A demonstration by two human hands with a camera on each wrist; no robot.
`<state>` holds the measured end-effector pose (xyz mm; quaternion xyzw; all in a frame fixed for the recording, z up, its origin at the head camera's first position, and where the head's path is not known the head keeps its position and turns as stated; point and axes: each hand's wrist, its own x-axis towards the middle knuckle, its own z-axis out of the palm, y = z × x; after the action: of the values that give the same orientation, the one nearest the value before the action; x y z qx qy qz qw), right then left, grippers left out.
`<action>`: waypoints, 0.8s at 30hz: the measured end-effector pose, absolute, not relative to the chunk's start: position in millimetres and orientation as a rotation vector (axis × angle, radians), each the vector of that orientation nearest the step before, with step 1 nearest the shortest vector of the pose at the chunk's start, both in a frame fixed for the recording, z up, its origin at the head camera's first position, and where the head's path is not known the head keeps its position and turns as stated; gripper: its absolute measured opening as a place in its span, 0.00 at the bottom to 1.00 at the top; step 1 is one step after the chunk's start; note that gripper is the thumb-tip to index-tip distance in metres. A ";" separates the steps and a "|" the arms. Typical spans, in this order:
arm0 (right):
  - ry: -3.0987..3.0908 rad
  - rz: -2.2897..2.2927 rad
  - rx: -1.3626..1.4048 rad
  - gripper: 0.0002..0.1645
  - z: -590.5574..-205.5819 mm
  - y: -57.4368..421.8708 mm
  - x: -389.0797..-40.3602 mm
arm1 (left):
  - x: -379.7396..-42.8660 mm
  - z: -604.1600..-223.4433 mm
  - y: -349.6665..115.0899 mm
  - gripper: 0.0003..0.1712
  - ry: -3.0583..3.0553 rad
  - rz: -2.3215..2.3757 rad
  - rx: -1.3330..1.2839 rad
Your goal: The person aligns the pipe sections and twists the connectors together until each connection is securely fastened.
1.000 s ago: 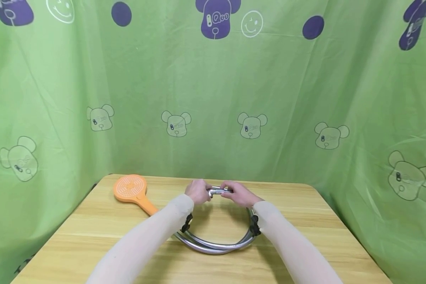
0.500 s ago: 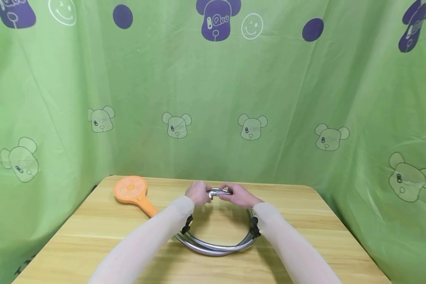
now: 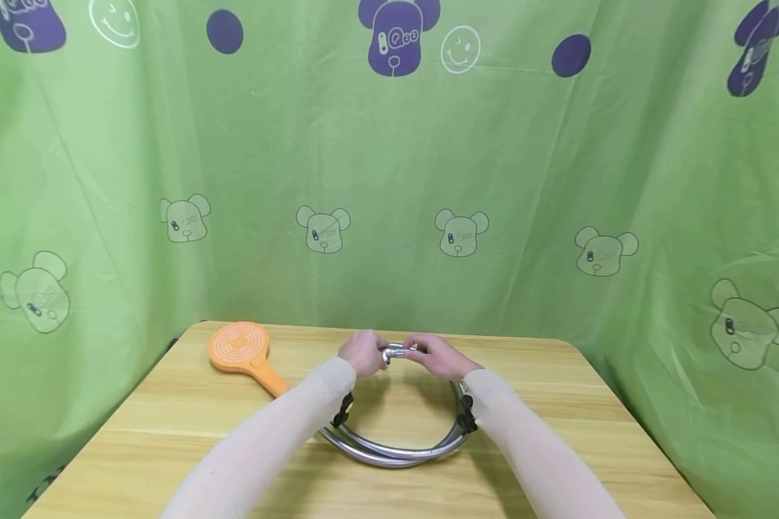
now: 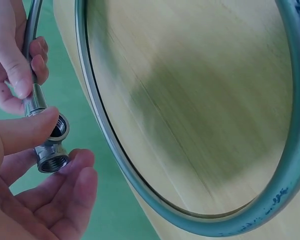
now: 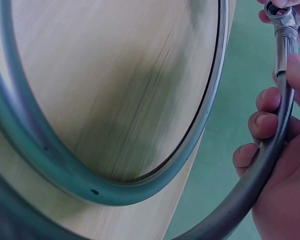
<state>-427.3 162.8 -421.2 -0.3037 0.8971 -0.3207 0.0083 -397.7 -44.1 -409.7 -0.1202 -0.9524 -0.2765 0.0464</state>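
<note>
In the left wrist view, a metal tee fitting (image 4: 52, 156) with threaded openings is pinched between the thumb and fingers of my left hand (image 4: 65, 195). The conical metal nut (image 5: 281, 52) on the hose end meets the fitting. My right hand (image 3: 440, 357) grips the silver shower hose (image 5: 275, 155) just behind that nut, thumb and fingers wrapped around it. From there the hose loops round toward me, below both hands in the head view. My left hand (image 3: 361, 353) hides most of the fitting in the head view.
An orange shower head (image 3: 239, 346) lies face up at the back left of the wooden table (image 3: 545, 432), its handle running under the left sleeve (image 3: 279, 425). A green printed curtain (image 3: 389, 281) hangs behind and along both sides.
The right hand's thumb and fingers have shifted around the hose end, spreading then closing again. The left hand stays nearly still with the fitting. The shower head has not moved.
</note>
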 end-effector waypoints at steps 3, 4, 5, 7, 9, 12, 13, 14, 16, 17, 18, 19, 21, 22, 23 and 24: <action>2.820 -0.978 -0.954 0.12 -421.3 163.2 -428.8 | -396.9 -408.7 -44.0 0.18 -2.904 -0.852 -0.365; 2.820 -0.977 -0.955 0.12 -421.3 163.3 -429.1 | -396.7 -408.5 -44.0 0.18 -2.903 -0.853 -0.367; 2.821 -0.975 -0.948 0.13 -421.5 163.3 -429.3 | -396.4 -408.4 -44.0 0.17 -2.903 -0.853 -0.370; 2.809 -0.983 -0.928 0.14 -421.9 162.7 -429.1 | -396.2 -408.4 -44.2 0.16 -2.907 -0.854 -0.374; 2.799 -0.990 -0.913 0.13 -422.3 161.7 -428.8 | -395.8 -408.3 -44.7 0.16 -2.911 -0.866 -0.369; 2.773 -1.028 -0.880 0.13 -422.9 160.3 -427.4 | -395.4 -408.0 -45.2 0.17 -2.917 -0.887 -0.355; 2.774 -1.035 -0.876 0.14 -423.0 159.9 -427.2 | -395.2 -407.9 -45.5 0.18 -2.916 -0.894 -0.351; 2.775 -1.042 -0.874 0.14 -423.3 159.7 -427.3 | -395.2 -407.8 -45.7 0.18 -2.916 -0.901 -0.347; 2.773 -1.056 -0.875 0.14 -423.7 159.6 -427.9 | -395.1 -407.6 -46.2 0.19 -2.913 -0.908 -0.348; 2.777 -1.055 -0.881 0.14 -424.0 159.7 -428.4 | -395.2 -407.8 -46.5 0.19 -2.911 -0.910 -0.349; 2.784 -1.045 -0.882 0.13 -424.4 159.9 -429.0 | -395.2 -408.0 -46.7 0.20 -2.910 -0.909 -0.352; 2.788 -1.036 -0.885 0.12 -424.5 160.2 -429.4 | -395.2 -408.2 -46.8 0.20 -2.910 -0.909 -0.354; 2.794 -1.019 -0.899 0.11 -424.5 160.8 -429.9 | -395.2 -408.4 -46.9 0.19 -2.911 -0.912 -0.355; 2.796 -1.015 -0.906 0.10 -424.2 161.1 -429.9 | -395.3 -408.5 -46.9 0.19 -2.913 -0.909 -0.355; 2.799 -1.006 -0.916 0.09 -423.9 161.4 -429.9 | -395.2 -408.5 -46.8 0.18 -2.915 -0.910 -0.354; 2.800 -1.000 -0.924 0.08 -423.3 161.6 -429.8 | -395.2 -408.3 -46.7 0.18 -2.915 -0.910 -0.350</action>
<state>-429.8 161.6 -423.3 -0.2967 0.8993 -0.3210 0.0141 -395.2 -46.7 -408.3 -0.1139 -0.9478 -0.2960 0.0337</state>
